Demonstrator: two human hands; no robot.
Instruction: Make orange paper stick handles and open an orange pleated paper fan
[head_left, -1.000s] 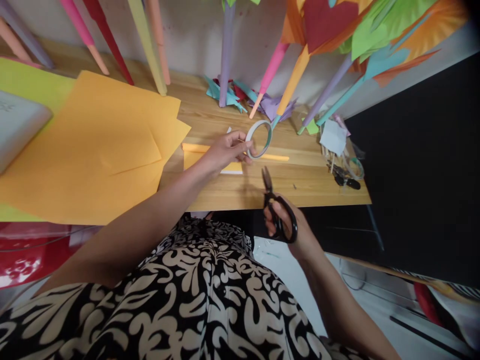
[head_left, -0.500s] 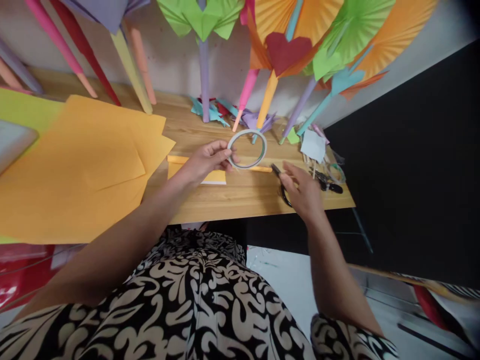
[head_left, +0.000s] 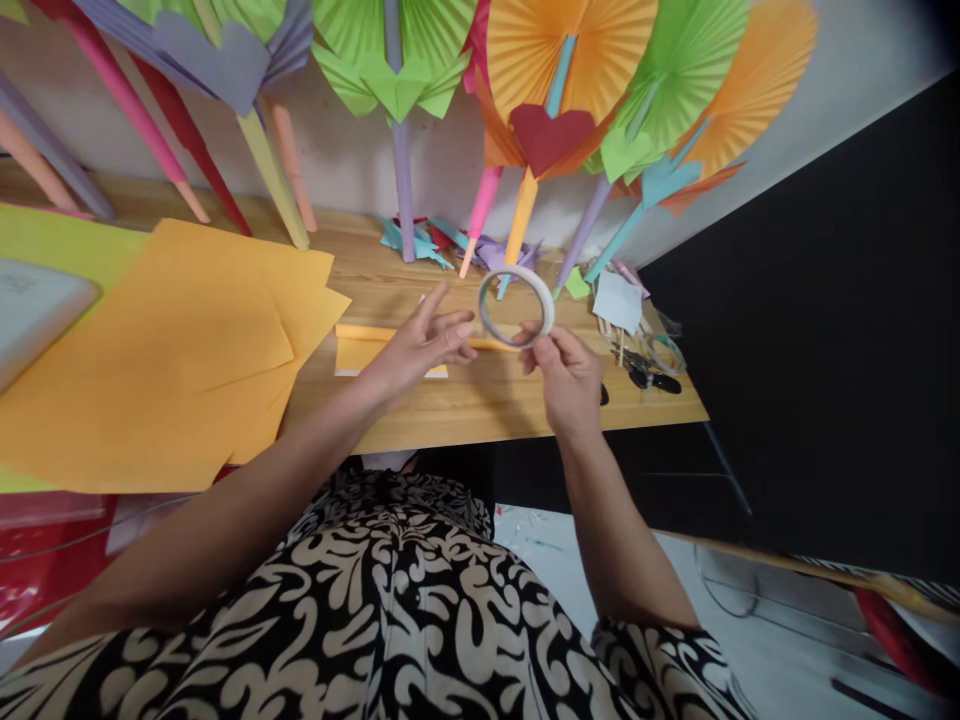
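A nearly used-up roll of tape (head_left: 548, 308) is pinched by its lower right rim between the thumb and fingers of my right hand (head_left: 571, 385). My left hand (head_left: 416, 350) is just left of the roll, fingers spread and apart from it. Under my left hand lies a small orange paper sheet (head_left: 358, 357) with a rolled upper edge (head_left: 364, 332); the thin roll runs right behind both hands. Beside my right wrist a black handle (head_left: 604, 394) peeks out, mostly hidden.
Large orange sheets (head_left: 150, 370) cover the table's left side, with a pale grey object (head_left: 45, 310) on them. Paper fans on rolled stems, one with a red heart (head_left: 549, 138), lean against the wall. Black-handled tools (head_left: 652, 378) and another tape ring (head_left: 666, 352) lie at the right end.
The tape roll has passed from my left hand to my right. My right hand has let go of the scissors and moved left. My left hand has opened.
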